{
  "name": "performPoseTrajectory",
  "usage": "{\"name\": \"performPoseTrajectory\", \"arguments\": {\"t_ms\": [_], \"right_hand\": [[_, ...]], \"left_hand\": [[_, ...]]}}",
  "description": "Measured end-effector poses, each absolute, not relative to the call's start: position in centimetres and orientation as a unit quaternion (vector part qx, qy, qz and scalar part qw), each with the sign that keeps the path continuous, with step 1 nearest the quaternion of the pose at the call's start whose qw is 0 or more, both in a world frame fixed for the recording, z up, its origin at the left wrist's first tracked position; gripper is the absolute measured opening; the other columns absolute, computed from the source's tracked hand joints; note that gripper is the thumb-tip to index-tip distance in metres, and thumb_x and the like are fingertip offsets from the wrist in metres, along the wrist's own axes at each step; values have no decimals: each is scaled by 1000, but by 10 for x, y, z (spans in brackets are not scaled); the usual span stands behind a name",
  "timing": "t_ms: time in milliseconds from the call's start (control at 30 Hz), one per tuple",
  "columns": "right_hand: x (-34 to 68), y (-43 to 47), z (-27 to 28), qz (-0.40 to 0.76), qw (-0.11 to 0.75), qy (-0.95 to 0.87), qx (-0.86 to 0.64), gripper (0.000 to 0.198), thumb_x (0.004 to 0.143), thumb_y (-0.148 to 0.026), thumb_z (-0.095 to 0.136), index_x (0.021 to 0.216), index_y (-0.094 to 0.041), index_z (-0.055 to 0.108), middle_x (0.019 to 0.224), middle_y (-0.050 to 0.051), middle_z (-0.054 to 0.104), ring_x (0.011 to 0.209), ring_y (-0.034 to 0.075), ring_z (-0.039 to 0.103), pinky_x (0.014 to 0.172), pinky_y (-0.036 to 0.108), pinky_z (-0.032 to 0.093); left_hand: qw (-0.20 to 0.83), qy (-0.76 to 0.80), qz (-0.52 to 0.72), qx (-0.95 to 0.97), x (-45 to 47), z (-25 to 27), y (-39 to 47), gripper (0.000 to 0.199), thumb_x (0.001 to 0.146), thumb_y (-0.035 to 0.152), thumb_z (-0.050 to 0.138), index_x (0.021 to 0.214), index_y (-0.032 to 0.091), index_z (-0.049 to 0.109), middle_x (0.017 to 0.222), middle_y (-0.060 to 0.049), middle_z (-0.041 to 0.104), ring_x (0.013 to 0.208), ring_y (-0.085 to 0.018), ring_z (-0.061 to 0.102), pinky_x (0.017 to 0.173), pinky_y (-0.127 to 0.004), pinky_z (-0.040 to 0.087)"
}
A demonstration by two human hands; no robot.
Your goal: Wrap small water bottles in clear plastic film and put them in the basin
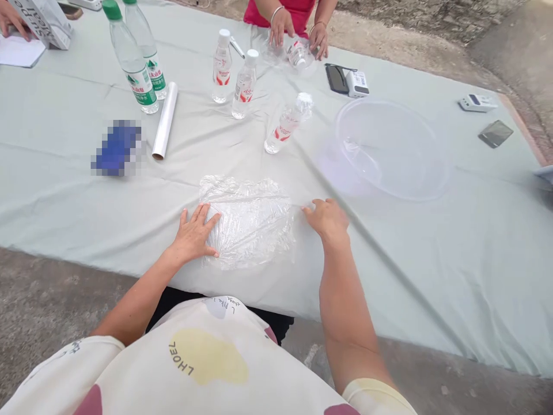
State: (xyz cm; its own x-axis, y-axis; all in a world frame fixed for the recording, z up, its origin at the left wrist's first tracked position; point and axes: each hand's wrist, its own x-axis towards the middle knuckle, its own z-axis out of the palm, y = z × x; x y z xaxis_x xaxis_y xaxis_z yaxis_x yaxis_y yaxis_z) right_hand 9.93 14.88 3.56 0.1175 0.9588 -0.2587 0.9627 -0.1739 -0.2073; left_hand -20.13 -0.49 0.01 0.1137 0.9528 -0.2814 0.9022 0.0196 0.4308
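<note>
The left hand (pixel 194 233) lies spread on clear film (pixel 254 225) near the desk's (pixel 432 271) 6 o'clock edge, right hand (pixel 327 220) apart at its 3, grip unclear, with wrap roll (pixel 166 122) at 11, nearest bottle (pixel 283 129) 1, basin (pixel 397 151) 2

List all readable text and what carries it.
"LHOEL": yellow patch on white patterned shirt.
"山泉": green label on front green-capped clear bottle; smaller characters blurred.
Too small, blurred or cut off: red-printed labels on small clear bottles; black lettering on white bag; shirt's other words.
</note>
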Motion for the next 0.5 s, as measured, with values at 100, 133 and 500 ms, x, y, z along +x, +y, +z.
{"name": "performPoseTrajectory", "arguments": {"t_ms": [100, 133, 500], "right_hand": [[87, 159, 43, -158, -121, 686, 699, 35, 90, -34, 53, 117, -17, 67, 128, 20, 61, 110, 38, 63, 98, 61, 44], [73, 164, 45, -187, -168, 712, 656, 35, 90, -36, 54, 117, -19, 67, 126, 17, 64, 106, 34, 65, 99, 58, 44], [-132, 364, 53, -352, -373, 639, 573, 94, 81, -29, 68, 155, -15, 12, 149, 18, 42, 139, 28, 41, 115, 47, 34]], "left_hand": [[272, 661, 71, 696, -202, -6, -6, 106, 59, 40, 89, 151, 29, 36, 167, -18, 8, 153, -42, 9, 117, -66, -7], [277, 660, 75, 695, -202, -8, -6, 106, 59, 39, 89, 151, 29, 36, 167, -18, 8, 153, -42, 9, 117, -66, -8], [354, 646, 176, 653, -201, -19, -5, 107, 49, 31, 94, 145, 29, 47, 166, -18, 13, 153, -42, 6, 113, -63, -22]]}}
